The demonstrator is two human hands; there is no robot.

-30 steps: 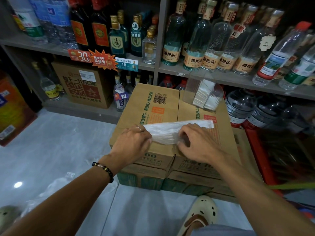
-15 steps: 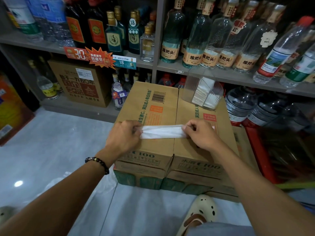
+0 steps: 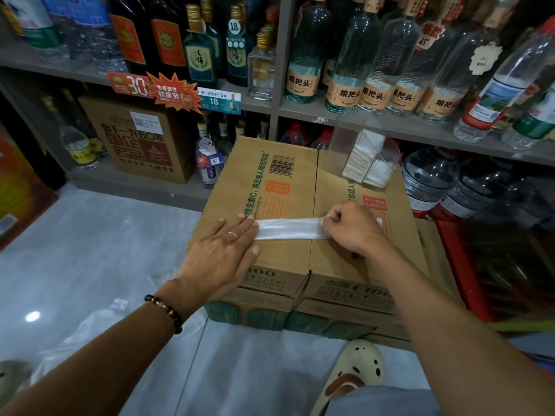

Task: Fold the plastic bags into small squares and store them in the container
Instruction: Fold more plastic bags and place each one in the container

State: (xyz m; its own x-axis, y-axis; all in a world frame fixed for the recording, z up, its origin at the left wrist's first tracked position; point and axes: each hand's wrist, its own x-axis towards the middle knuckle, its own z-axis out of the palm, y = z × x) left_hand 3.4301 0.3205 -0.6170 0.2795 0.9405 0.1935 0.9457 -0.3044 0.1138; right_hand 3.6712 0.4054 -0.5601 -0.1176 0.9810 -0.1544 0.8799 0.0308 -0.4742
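A white plastic bag point(image 3: 288, 229), folded into a narrow strip, lies flat across the top of the cardboard boxes point(image 3: 264, 181). My left hand point(image 3: 222, 250) lies flat with straight fingers, pressing down the strip's left end. My right hand point(image 3: 351, 229) pinches the strip's right end between thumb and curled fingers. A clear plastic container point(image 3: 363, 157) with folded white bags inside stands at the far right of the box top.
Shelves of glass bottles point(image 3: 345, 55) run behind the boxes. A brown carton point(image 3: 141, 139) sits on the low shelf at left. Loose clear plastic bags point(image 3: 78, 349) lie on the grey floor at lower left. My sandalled foot point(image 3: 354, 370) is by the box front.
The bag went from a wider, half-folded sheet to a narrow strip. My left hand opened from a pinch to press flat on the left end. My right hand shifted right along the strip.
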